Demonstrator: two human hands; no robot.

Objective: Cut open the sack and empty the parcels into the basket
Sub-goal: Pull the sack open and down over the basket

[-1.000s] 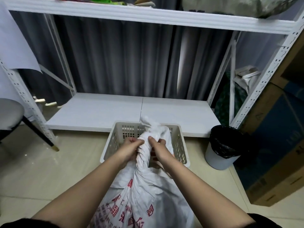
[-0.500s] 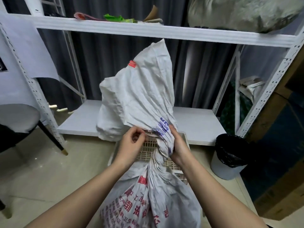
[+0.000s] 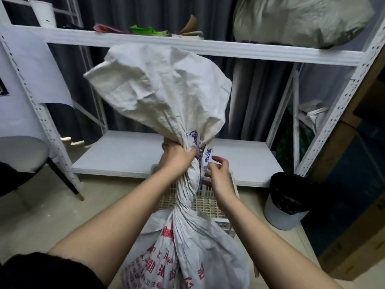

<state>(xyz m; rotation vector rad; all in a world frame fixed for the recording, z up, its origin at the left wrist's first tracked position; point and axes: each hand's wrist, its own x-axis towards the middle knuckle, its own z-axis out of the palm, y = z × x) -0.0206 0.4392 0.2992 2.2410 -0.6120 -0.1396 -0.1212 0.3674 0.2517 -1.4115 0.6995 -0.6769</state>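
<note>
Sack (image 3: 166, 97) twisted at neck, upright over basket (image 3: 205, 202) | my left hand (image 3: 177, 157) fingers curled round neck | my right hand (image 3: 217, 174) fingers loosely spread beside neck, holding nothing

A white metal shelving rack (image 3: 208, 49) spans the view, its upper shelf at twelve o'clock, its lower board (image 3: 116, 155) near the centre. Dark grey curtains (image 3: 250, 97) hang behind. A round chair (image 3: 18, 155) sits at nine o'clock, a black-lined bin (image 3: 289, 201) at four. The floor (image 3: 41, 215) is pale tile.
</note>
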